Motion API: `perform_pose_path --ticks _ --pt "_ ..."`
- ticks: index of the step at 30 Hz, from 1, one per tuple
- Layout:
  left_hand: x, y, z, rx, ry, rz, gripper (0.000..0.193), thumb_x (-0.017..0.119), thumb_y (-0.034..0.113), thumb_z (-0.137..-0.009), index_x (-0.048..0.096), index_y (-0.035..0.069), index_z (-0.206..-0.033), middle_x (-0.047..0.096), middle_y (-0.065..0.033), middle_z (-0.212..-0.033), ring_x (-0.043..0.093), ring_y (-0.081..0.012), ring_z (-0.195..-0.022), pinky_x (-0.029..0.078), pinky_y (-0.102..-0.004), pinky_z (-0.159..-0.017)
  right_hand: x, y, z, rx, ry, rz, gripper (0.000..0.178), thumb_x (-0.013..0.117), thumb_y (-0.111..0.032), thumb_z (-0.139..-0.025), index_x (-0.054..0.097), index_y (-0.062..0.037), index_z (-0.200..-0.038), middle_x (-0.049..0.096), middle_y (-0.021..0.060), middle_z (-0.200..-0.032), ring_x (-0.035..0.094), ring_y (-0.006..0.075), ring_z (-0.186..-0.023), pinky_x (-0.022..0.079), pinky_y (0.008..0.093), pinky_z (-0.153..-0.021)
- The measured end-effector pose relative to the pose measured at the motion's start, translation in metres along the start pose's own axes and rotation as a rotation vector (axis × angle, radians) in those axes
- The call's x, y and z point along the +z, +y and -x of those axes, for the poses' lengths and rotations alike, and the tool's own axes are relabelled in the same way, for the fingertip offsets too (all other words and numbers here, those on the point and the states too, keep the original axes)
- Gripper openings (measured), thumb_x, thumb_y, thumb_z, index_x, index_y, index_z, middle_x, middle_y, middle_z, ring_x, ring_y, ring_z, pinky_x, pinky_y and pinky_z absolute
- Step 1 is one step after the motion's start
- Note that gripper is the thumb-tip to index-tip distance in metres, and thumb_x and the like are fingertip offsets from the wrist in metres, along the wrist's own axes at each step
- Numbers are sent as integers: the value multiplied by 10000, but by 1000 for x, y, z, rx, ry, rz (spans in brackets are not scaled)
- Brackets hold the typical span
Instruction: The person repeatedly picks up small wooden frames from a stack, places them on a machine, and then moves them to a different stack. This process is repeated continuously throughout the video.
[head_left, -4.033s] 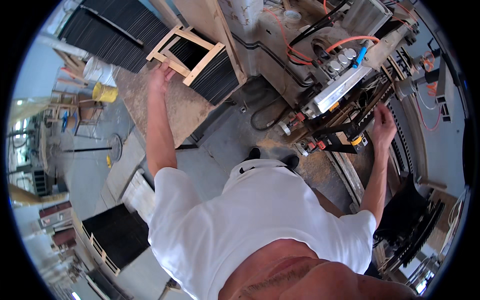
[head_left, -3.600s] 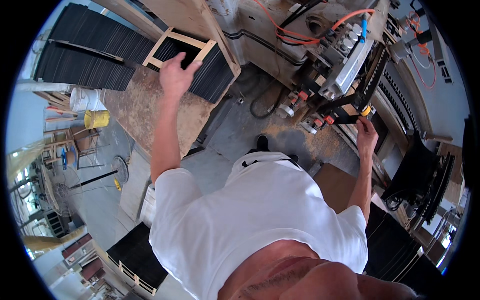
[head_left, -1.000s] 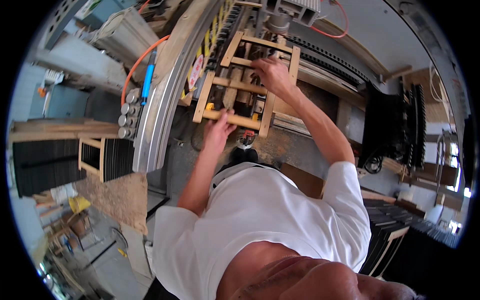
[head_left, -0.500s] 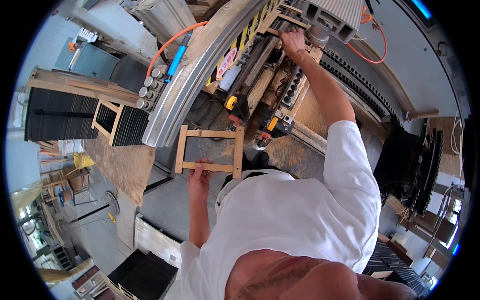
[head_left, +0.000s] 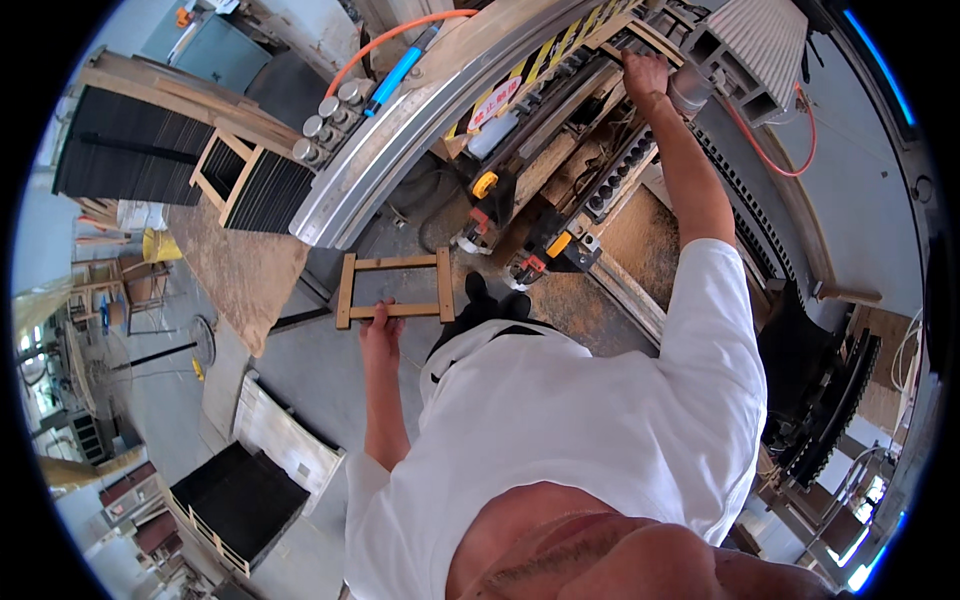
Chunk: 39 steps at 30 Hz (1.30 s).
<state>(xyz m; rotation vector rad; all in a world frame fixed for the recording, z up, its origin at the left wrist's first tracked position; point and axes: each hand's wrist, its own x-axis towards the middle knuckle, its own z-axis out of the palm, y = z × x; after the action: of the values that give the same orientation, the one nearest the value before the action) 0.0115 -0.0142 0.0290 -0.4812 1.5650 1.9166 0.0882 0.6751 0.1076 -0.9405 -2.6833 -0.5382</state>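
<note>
My left hand [head_left: 379, 335] is closed around the near rail of a rectangular wooden frame [head_left: 402, 310], which has two posts and two cross rails. The frame is held in the air, left of the machine's near end. My right arm stretches far forward over the machine [head_left: 560, 190]. At its far end my right hand [head_left: 646, 78] has its fingers curled over the edge of a second wooden frame [head_left: 652, 38], beside a round metal cylinder [head_left: 689, 90]. The fingertips there are partly hidden.
Left of the machine's curved metal rail [head_left: 345, 205], a board table [head_left: 240, 265] carries stacked black-and-wood frames [head_left: 270, 190]. A black stack [head_left: 240, 500] stands lower left. Sawdust [head_left: 640, 250] covers the machine bed. A black cable chain [head_left: 750, 230] runs along the right.
The whole view has shifted, so the machine appears farther right. My left hand has drawn its wooden frame slightly left, away from the machine's end. My right hand stays at the second frame.
</note>
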Motion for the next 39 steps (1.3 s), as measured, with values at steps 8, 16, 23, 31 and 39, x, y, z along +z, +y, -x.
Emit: perform_pose_path --ticks 8,16,23,31,39 --pt "1 -11 -10 101 81 -137 298 600 210 -945 550 8 -1157 666 -87 -1079 645 -133 -820 545 -243 -652 1 -1 -5 -11 21 29 240 508 -116 -855 629 -159 -1058 692 150 -822 646 335 -896 436 510 -839" --pt "-2 49 11 311 135 -149 263 639 210 -916 607 9 -1082 671 -74 -981 639 -136 -870 534 -258 -714 7 20 -7 0 -130 46 189 538 -139 -889 624 -139 -1056 696 148 -834 675 343 -806 469 516 -830" --pt "-62 126 15 442 169 -10 191 664 198 -909 638 39 -1012 654 -39 -935 644 -141 -883 552 -307 -762 -24 -8 -9 131 -195 22 200 583 -207 -866 643 -155 -1049 697 135 -975 656 324 -963 467 504 -833" --pt "-125 280 -78 485 96 120 218 632 248 -931 621 81 -1071 655 -20 -940 627 -142 -849 516 -310 -777 -88 -46 23 116 209 -395 247 620 -299 -881 690 -143 -1060 695 93 -1038 644 349 -935 505 451 -766" --pt "-87 411 -216 470 26 43 282 607 300 -944 598 69 -1107 654 -41 -979 626 -167 -852 521 -324 -753 -243 -207 160 233 277 -957 201 654 -85 -895 680 -13 -1081 709 108 -1013 654 151 -912 522 279 -804"
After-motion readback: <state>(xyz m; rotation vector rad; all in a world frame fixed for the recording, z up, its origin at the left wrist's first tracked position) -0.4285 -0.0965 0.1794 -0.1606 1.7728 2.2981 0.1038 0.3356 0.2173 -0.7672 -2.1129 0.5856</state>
